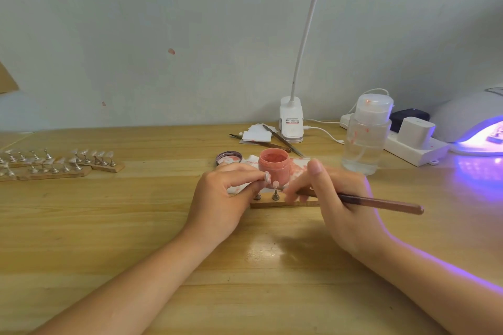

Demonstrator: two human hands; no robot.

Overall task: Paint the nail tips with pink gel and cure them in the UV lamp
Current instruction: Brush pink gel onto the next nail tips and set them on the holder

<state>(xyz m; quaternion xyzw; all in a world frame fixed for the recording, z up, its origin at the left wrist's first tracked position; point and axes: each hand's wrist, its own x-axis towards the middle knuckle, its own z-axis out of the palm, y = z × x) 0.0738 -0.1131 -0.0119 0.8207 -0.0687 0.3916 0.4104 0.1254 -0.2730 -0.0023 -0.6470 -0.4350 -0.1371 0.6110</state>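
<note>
An open jar of pink gel (273, 166) stands at the table's middle on a stained white paper (299, 164), its lid (229, 158) lying to the left. In front of it lies a wooden strip (283, 203) with small metal stands, one bearing a nail tip (275, 184). My left hand (223, 198) pinches another nail tip (267, 177) on its stand at the strip's left end. My right hand (340, 198) grips a brown brush (381, 202), whose tip is hidden behind my fingers. The UV lamp (473, 122) glows violet at the far right.
More wooden strips with several nail tips on stands (54, 162) lie at the left. A clear pump bottle (366, 133), a white power strip (413, 144), a clip lamp (291, 119), white pads (257, 133) and thin metal tools (283, 141) stand behind the jar.
</note>
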